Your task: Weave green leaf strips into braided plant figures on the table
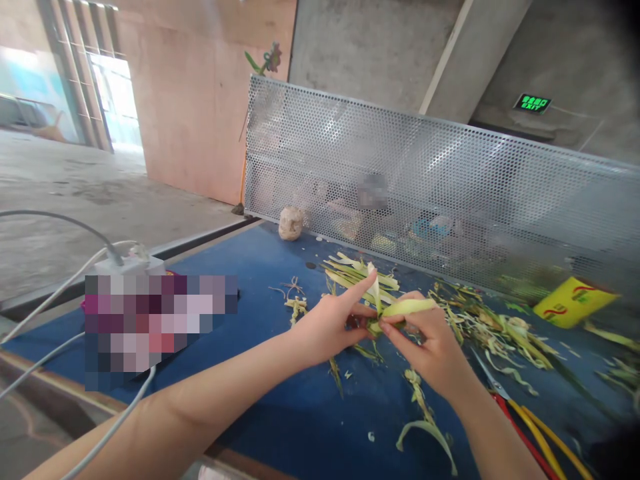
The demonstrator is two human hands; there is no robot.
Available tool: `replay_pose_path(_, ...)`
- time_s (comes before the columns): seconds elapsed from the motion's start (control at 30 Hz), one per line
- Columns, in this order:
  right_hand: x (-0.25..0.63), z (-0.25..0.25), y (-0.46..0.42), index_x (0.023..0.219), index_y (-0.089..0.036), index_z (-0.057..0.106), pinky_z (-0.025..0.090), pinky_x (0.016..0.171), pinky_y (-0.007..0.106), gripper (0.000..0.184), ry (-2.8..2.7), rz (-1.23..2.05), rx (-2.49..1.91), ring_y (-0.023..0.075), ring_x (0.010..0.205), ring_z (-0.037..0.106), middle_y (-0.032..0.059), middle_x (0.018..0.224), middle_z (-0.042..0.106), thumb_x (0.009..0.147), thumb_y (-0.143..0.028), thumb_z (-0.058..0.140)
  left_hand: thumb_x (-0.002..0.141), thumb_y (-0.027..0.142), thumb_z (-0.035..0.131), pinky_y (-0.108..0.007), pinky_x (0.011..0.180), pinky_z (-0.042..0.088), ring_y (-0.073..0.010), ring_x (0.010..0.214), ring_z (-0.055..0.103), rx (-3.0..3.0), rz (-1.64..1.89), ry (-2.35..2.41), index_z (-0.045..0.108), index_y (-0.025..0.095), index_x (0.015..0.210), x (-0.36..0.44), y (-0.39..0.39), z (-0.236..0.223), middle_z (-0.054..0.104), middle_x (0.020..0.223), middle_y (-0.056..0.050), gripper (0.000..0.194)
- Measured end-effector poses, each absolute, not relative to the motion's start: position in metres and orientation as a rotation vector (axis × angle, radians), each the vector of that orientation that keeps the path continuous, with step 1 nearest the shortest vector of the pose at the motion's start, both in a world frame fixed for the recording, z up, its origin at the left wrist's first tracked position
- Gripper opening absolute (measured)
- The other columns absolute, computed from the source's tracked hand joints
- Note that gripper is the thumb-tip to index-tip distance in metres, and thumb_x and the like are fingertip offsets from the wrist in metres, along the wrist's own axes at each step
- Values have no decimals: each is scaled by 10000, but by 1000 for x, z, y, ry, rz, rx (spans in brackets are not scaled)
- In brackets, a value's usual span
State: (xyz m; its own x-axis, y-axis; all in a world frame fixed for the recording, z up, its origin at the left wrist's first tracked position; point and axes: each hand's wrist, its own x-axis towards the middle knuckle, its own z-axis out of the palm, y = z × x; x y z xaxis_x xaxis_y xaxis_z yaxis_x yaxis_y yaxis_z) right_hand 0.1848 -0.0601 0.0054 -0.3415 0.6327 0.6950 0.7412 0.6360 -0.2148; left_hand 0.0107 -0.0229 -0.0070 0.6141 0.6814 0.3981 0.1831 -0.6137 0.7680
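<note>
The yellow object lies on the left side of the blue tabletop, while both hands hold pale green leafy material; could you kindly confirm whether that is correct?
Not quite: the head view shows the yellow object on the right side of the blue tabletop, not the left. The left hand and right hand do hold pale green leafy material.

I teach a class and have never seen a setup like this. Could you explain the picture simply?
There is no machine: these are a person's bare hands, seen by a camera worn on the head, facing forward and down. The left hand and right hand together hold pale green leaf-like strips. On the blue tabletop lie more loose strips, red and yellow tool handles, a yellow container and a pale lumpy object. Behind stands a perforated metal screen. The area at left is blurred.
</note>
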Motion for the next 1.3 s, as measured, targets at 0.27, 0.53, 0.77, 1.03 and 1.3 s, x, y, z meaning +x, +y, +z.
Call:
replay_pose_path(0.27,183,6,-60,719,-237,635,317,709,359,132,-2075,-568,-950,212,839,460,28,794,589,774,-157,546,712,137,591,-263,636,479,-138,708,599,2046,1002,570,99,244,1384,13,-19,-9,678,970,-58,840)
replay_pose_path(0.53,186,3,-55,842,-289,666,336,805,461,134,-1968,-597,-969,241,939,439,45,1272,398,793,-231,556,666,140,658,-232,557,436,-104,601,548,1711,1023,490,166,196,1375,15,-23,-1,656,777,-42,866)
replay_pose_path(0.77,187,0,-53,1048,-300,603,327,907,464,284,-2166,-352,-812,260,1152,355,19,1402,266,843,-162,462,649,87,668,-259,638,455,-124,675,591,1498,1026,391,164,202,1371,15,-25,1,651,811,-44,888)
replay_pose_path(1.03,195,0,-50,1381,-306,91,411,815,435,666,-1748,160,-903,255,1039,463,105,1298,376,826,-472,421,583,-19,681,-184,532,442,-101,606,614,1234,1062,342,152,196,1365,14,-19,5,652,756,-5,968)
replay_pose_path(1.3,185,-14,-44,972,-208,547,440,806,361,315,-1828,810,-1064,216,909,552,38,906,602,719,-378,624,604,-11,668,-162,478,437,-114,657,608,1285,1020,323,-57,270,1373,13,-18,2,634,888,-60,1094)
